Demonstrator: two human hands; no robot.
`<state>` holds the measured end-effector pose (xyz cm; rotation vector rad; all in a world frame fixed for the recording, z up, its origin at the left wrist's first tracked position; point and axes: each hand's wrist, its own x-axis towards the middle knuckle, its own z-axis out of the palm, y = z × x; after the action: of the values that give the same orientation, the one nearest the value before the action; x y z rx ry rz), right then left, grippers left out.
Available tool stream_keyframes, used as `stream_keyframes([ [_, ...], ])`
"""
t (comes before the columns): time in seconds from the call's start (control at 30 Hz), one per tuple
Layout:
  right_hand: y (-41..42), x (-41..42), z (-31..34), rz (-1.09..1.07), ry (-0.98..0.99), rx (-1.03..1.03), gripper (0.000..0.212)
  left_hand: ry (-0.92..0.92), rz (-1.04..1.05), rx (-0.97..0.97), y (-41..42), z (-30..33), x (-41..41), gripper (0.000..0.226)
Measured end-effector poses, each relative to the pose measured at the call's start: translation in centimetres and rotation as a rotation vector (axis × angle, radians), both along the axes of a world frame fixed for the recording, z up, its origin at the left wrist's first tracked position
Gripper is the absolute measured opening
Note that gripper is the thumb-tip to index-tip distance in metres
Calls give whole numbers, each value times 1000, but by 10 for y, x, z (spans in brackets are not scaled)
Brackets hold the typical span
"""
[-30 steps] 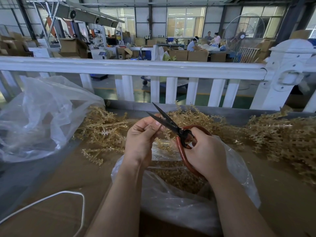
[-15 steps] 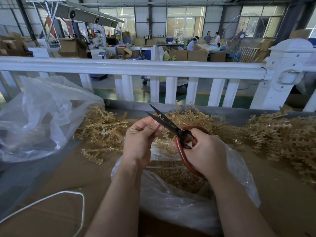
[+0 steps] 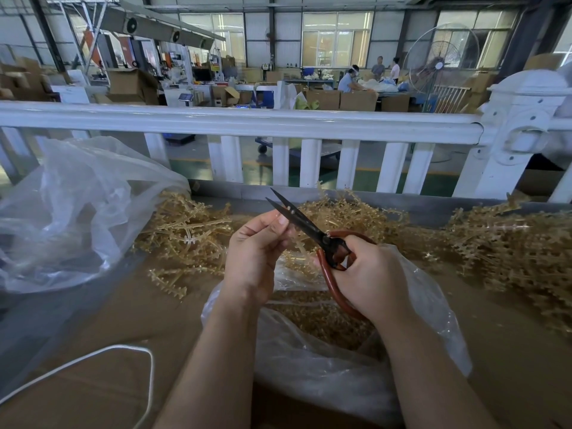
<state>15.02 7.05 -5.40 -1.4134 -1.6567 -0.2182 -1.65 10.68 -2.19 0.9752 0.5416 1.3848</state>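
The right hand [image 3: 368,274] grips the red handles of the scissors [image 3: 309,227], whose dark blades point up and left, slightly parted. The left hand [image 3: 253,255] pinches a small tan plastic piece [image 3: 297,245] right against the blades; most of it is hidden by the fingers. Both hands hover over an open clear bag [image 3: 309,366] holding cut bits. Heaps of tan plastic strips [image 3: 188,230] lie on the brown table [image 3: 123,311] behind, beside a crumpled empty bag [image 3: 77,205] and a white cord [image 3: 123,346].

Open red-handled scissors [image 3: 309,229] beside tan sprig [image 3: 298,247]
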Motion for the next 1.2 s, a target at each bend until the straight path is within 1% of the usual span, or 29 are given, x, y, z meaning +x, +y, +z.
stream_keyframes([
  [0.03,1,0,-1,-7,-2,-1,73,3,4,-1,0,0,0,17],
  [0.13,3,2,-4,-26,-18,-11,47,23,26,10,2,0,0,26],
  [0.17,3,3,-4,-31,-31,-14,42,39,27,31,1,0,0,26],
  [0.23,3,4,-4,-49,-51,-22,37,66,23,74,1,-1,1,28],
  [0.33,2,3,-1,-84,-58,-26,43,86,27,109,1,-1,3,28],
  [0.43,-1,1,2,-78,-43,-15,51,114,22,145,0,-1,4,15],
  [0.5,-2,1,4,-76,-41,-18,50,126,23,154,1,-2,4,12],
  [0.57,-3,1,4,-78,-49,-10,44,140,27,161,3,-2,3,18],
  [0.67,-3,0,4,-69,-49,-5,42,148,32,170,4,-4,2,33],
  [0.83,-5,0,5,-66,-47,-8,41,145,41,176,6,-7,1,36],
  [1.07,-5,-1,5,-40,-30,-17,40,89,7,112,7,-8,2,19],
  [1.13,-6,-2,6,-22,-4,-33,40,27,-32,39,8,-9,0,7],
  [1.2,-6,-3,7,5,114,-82,48,-90,-104,-30,9,-9,-2,4],
])
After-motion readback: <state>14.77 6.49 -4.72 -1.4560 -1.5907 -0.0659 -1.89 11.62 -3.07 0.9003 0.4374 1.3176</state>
